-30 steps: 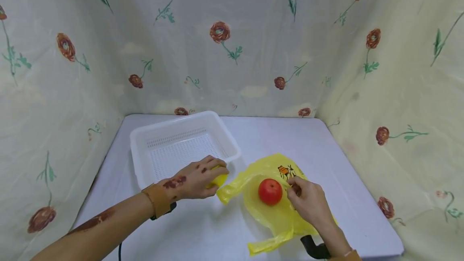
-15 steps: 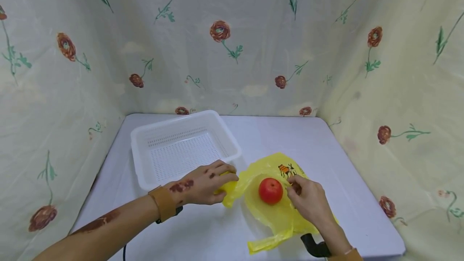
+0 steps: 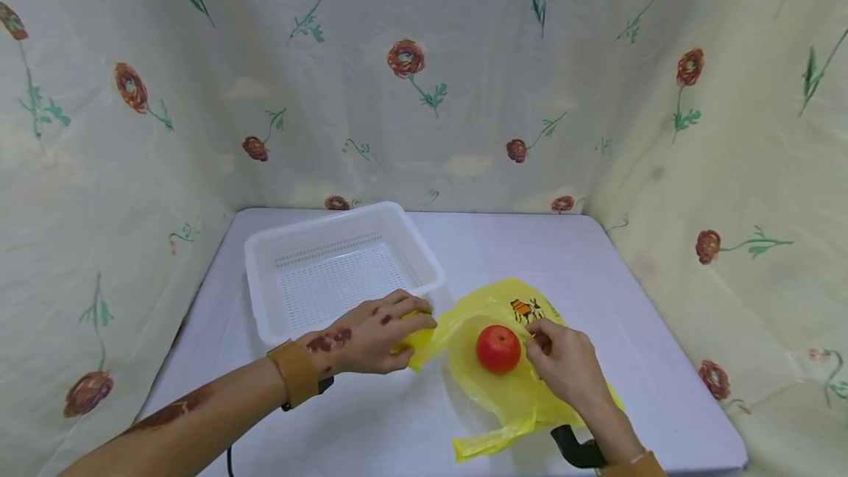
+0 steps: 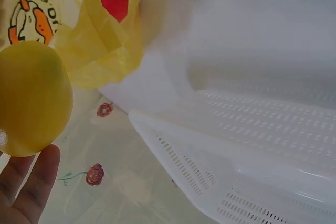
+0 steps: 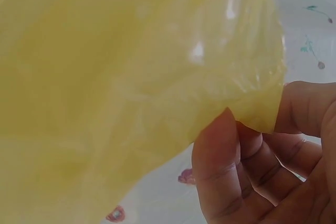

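Observation:
My left hand (image 3: 377,333) holds a smooth yellow fruit (image 3: 417,337) from above, fingers curled over it, at the left edge of a yellow plastic bag (image 3: 500,400). Up close in the left wrist view, the yellow fruit (image 4: 34,100) rests against the fingers (image 4: 39,182). Inside the bag's open mouth sits a round red fruit (image 3: 498,349). At the bag's right side, my right hand (image 3: 566,363) pinches the edge of the plastic. The right wrist view shows the thin film of the bag (image 5: 121,87) between thumb and fingers (image 5: 218,156).
A white perforated basket (image 3: 255,293) stands at the back left, behind the left hand. The white table (image 3: 530,245) is walled by a flower-patterned curtain (image 3: 464,79). Below the right wrist is a black curved piece (image 3: 576,451).
My left hand has moved right with the yellow fruit, up against the left edge of the bag. My right hand keeps its pinch on the plastic, and the red fruit stays in place.

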The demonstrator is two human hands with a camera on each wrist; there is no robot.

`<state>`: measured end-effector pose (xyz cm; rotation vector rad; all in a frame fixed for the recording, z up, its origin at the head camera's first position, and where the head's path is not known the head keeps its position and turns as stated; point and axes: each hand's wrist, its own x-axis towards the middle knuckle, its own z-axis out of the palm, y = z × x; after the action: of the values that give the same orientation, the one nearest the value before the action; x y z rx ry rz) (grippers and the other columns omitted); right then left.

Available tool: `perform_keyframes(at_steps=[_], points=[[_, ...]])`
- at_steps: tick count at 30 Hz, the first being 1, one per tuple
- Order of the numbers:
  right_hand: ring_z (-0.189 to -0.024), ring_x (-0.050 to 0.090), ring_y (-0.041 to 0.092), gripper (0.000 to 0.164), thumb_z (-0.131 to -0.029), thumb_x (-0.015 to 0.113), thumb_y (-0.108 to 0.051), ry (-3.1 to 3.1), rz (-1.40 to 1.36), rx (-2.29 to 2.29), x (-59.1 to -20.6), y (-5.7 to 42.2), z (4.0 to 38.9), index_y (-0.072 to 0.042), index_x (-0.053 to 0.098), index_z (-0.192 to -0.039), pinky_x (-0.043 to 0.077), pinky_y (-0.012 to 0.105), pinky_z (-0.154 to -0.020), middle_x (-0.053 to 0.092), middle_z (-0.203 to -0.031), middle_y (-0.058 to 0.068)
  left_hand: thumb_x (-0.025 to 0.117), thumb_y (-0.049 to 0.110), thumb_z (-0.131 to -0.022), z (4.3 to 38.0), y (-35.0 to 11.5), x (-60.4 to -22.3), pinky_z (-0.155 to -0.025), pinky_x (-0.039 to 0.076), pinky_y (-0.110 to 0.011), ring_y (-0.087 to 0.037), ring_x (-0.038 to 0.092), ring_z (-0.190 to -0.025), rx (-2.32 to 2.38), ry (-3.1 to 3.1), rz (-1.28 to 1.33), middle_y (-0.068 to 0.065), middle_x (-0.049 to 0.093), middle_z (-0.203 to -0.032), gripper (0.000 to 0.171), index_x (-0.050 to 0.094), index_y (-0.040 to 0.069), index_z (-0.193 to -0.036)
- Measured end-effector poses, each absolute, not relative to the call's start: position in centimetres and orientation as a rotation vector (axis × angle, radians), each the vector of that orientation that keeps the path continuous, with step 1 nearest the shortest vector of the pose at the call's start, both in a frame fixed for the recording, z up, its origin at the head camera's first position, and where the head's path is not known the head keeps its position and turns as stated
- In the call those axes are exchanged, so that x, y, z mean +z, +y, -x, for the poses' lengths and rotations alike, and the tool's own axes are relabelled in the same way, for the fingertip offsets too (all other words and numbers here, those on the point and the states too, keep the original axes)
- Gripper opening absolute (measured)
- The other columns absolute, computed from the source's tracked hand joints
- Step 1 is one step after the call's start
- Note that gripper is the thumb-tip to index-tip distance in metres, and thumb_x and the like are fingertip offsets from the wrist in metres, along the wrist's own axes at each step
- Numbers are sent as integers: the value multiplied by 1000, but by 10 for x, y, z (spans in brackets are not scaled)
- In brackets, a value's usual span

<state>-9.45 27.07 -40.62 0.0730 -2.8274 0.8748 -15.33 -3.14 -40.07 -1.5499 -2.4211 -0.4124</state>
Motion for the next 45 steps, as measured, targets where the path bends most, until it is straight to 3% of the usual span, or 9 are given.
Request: perform_keyframes(at_steps=[25, 45], points=[[-44, 48, 7, 14, -84, 61, -3, -2813, -132, 886, -403, 273, 91, -3, 69, -95, 42, 23, -46, 60, -67, -1, 64, 25, -86, 137, 14, -394, -100, 41, -24, -16, 47, -120, -331, -2401, 1713, -2, 53, -132, 42, 55, 19, -127], [-52, 48, 6, 15, -82, 62, -1, -2786, -142, 864, -404, 283, 84, -6, 70, -93, 42, 22, -49, 61, -67, -4, 64, 27, -86, 138, 59, -415, -96, 42, -21, -13, 48, -116, -237, -2371, 1790, 2, 53, -129, 40, 57, 20, -125]])
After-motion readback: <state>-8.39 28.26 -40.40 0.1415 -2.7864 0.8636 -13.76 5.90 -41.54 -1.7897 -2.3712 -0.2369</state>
